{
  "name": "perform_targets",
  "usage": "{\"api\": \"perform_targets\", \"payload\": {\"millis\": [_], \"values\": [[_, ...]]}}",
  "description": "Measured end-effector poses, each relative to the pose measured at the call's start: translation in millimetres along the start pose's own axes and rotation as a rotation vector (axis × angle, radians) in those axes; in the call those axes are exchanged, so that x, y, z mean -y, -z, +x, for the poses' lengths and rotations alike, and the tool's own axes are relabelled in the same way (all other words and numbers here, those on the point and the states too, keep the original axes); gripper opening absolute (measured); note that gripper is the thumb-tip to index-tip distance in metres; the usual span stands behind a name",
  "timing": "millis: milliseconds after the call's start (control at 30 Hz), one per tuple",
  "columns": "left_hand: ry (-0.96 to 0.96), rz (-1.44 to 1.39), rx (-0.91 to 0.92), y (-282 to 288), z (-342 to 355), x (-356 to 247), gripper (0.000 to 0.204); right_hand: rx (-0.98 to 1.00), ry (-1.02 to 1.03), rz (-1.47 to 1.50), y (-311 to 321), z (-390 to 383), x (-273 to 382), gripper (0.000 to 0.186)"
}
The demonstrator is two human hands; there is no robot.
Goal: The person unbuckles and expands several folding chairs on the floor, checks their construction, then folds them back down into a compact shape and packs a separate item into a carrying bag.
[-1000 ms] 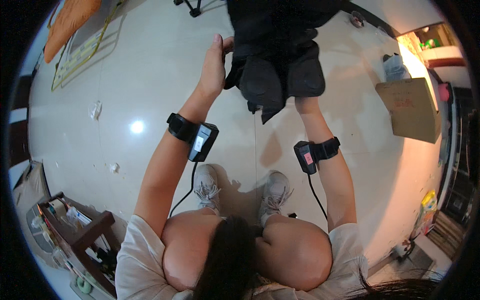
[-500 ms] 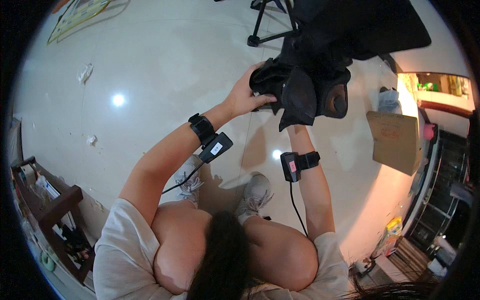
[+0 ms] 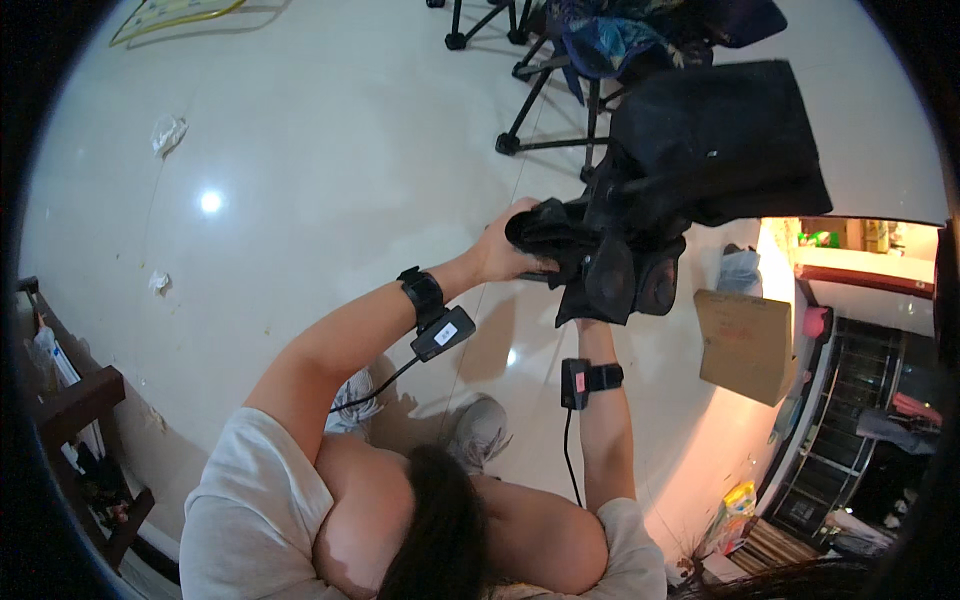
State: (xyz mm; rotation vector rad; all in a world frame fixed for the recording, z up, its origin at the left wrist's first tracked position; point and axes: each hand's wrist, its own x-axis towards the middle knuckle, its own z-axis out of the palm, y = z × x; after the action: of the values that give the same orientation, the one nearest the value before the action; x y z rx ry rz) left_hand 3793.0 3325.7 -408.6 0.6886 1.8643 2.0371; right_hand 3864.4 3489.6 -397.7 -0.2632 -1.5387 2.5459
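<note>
Left hand [image 3: 505,248] clamped around a bunched fold of the black garment [image 3: 690,170], fingers wrapped over the cloth's left end, thumb beneath. Right hand hidden under the hanging cloth, only the forearm and its wrist device [image 3: 590,380] showing below; grip there impossible to tell. Garment held up in the air between the two arms, above the white tiled floor [image 3: 300,150], its broad flat panel spread up and to the right, bunched darker folds drooping beside the left hand.

Compared with half a second back: garment opened wider, the flat panel now reaching further toward the upper right; left hand in much the same clasp on the bunched end. A second back, cloth hanging straight down, gripped higher.

Counted: one garment, two wrist devices (the left one [image 3: 440,330] with a trailing cable), one black chair frame [image 3: 560,100] just behind the cloth, draped in dark fabric, one brown cardboard box [image 3: 745,345] to the right, two crumpled paper scraps [image 3: 167,132] on the floor at left, two shoes [image 3: 480,430] below.
</note>
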Motion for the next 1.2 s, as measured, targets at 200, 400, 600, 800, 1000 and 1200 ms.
{"api": "perform_targets", "payload": {"millis": [200, 400, 600, 800, 1000, 1200], "values": [[-0.088, -0.072, 0.103, 7.8, 7.3, -11.1, 0.058, 0.088, -0.060, -0.668, 26.0, 0.1, -11.8, 0.051], [-0.033, -0.220, 0.185, 38.2, 20.8, -22.9, 0.065, 0.424, 0.120, -1.424, -31.8, 14.2, 16.4, 0.056], [0.322, -0.334, 0.108, 82.0, 8.8, 20.2, 0.054, 0.412, -0.134, -1.187, -54.3, 45.8, -31.7, 0.050], [0.386, -0.459, 0.016, 161.1, -8.2, -18.4, 0.053, 0.521, 0.112, -0.887, -126.0, 79.6, -49.7, 0.072], [0.213, -0.264, -0.115, 220.9, 7.4, -28.2, 0.050, 0.607, 0.545, -1.096, -181.4, 120.5, -92.6, 0.087], [0.110, -0.246, -0.236, 286.8, 8.3, -28.4, 0.045, 0.571, 0.421, -0.644, -246.0, 157.4, -103.1, 0.071]]}}
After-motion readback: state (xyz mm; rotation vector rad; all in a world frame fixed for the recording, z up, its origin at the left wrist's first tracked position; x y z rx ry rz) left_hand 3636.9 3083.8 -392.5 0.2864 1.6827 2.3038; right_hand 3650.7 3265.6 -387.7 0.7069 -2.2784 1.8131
